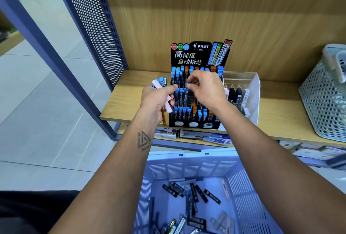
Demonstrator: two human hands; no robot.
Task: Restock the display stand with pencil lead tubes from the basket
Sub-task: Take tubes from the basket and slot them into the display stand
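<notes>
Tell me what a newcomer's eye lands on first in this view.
First, the black display stand on the wooden shelf, rows of blue- and orange-capped tubes under a Pilot header. In front of it, the right hand pinches a blue-capped tube at the middle row, while the left hand grips a bundle of tubes. Below, the pale blue basket holds scattered dark tubes.
</notes>
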